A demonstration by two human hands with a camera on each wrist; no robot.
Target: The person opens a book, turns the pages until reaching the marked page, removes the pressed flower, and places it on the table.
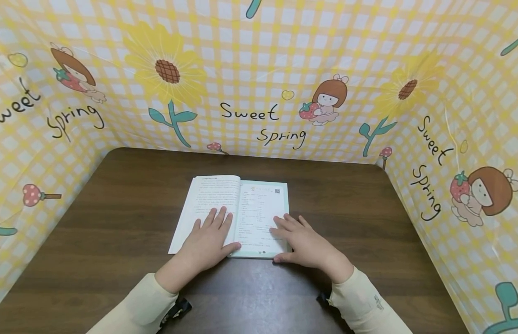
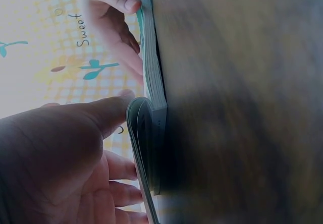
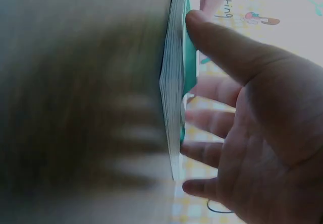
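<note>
An open book lies on the dark wooden table, its printed pages facing up. My left hand rests spread on the left page, with the thumb reaching across to the spine. On the right page's outer side, my right hand touches the paper with extended fingers, its thumb by the lower edge. In the left wrist view, the left pages bow up near the spine beside a thick stack of pages. The right wrist view shows the page edges and the right thumb on top of the book.
The brown table extends around the book. A yellow checked cloth with flowers, cartoon girls and "Sweet Spring" lettering stands as walls at the back and both sides. Dark straps show at the cuffs of the cream sleeves.
</note>
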